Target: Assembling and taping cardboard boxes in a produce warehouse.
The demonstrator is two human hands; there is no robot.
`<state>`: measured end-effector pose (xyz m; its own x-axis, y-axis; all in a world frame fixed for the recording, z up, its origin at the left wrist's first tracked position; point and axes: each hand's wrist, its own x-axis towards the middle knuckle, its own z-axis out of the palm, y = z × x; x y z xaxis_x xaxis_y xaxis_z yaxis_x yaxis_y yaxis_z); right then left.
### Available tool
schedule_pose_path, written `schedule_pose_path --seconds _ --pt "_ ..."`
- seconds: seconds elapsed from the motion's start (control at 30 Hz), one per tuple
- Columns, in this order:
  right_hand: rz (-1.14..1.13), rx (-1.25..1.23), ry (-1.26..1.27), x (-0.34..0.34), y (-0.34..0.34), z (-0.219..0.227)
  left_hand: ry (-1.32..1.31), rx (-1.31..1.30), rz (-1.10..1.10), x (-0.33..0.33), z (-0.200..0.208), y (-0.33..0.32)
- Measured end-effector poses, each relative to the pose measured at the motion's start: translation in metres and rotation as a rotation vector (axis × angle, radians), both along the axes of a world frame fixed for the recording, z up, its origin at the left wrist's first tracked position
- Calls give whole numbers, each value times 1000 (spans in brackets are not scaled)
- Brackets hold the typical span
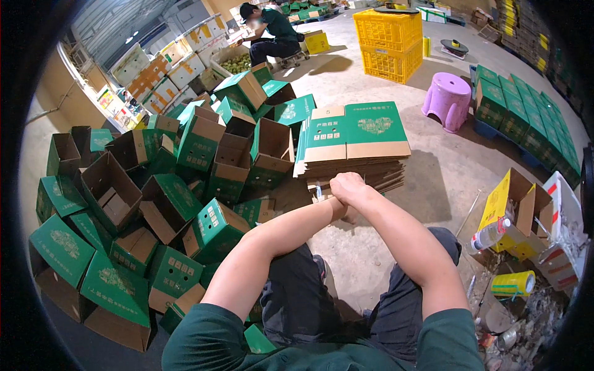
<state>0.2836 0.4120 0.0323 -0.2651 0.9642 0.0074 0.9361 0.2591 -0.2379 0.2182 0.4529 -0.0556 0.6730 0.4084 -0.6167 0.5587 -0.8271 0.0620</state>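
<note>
A stack of flattened green-and-brown cartons (356,133) lies on the floor in front of my knees. My right hand (348,187) is closed at the stack's near edge, its knuckles up; what it grips, if anything, is hidden. Crossing beneath the right wrist, my left hand (350,214) is mostly covered, and its fingers do not show. Beside the hands a narrow white strip (318,191) shows against the near side of the stack.
Opened green cartons (170,207) are heaped on the left. Ahead stand yellow crates (388,46) and a purple stool (447,102); green boxes (526,114) sit on a pallet to the right. Nearer are a yellow carton (510,210), plastic bottle (490,235) and tape roll (513,283). A seated person (272,34) works far back.
</note>
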Motion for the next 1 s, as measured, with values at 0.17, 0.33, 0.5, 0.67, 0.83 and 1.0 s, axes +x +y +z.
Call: schedule_pose_path --seconds 0.17,0.33,0.5,0.67,0.83,1.0 --pt "7 13 -19 2 3 -4 -2 -1 -6 2 1 0" --pt "-5 -7 -34 0 2 -3 0 -3 -4 1 1 0" --pt "-10 -12 -13 -1 2 -1 4 -3 0 -1 1 2" --pt "-12 -5 -17 1 4 -6 4 -5 -5 1 1 2" --pt "19 1 -37 2 2 -3 5 -6 -5 4 1 3" --pt "54 -32 -50 -4 -3 7 15 -8 -3 -4 -2 5"
